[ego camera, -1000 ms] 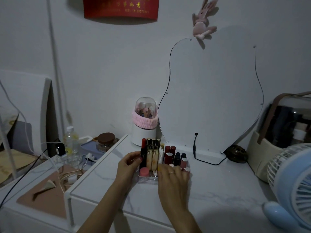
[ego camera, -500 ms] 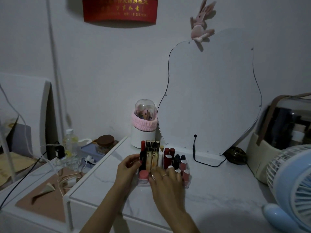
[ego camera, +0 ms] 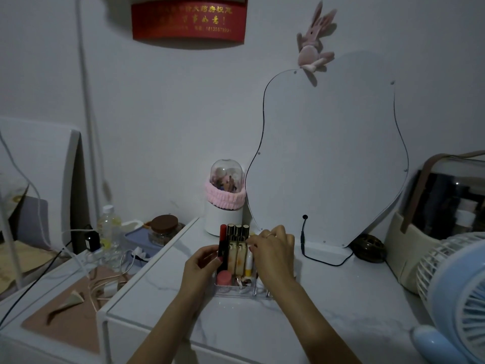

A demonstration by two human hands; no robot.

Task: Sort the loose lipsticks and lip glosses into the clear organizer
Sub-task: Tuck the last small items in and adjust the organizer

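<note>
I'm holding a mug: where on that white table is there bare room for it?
The white marble-look tabletop is bare in front of the clear plastic organizer, between the forearms and the pale blue fan. Its left front corner also looks free. The back edge is crowded: white domed brush holder, wavy-edged mirror, black cable.

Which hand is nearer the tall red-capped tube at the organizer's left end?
Left. The left hand touches the red-capped tube; the right hand reaches over the organizer's right part.
</note>
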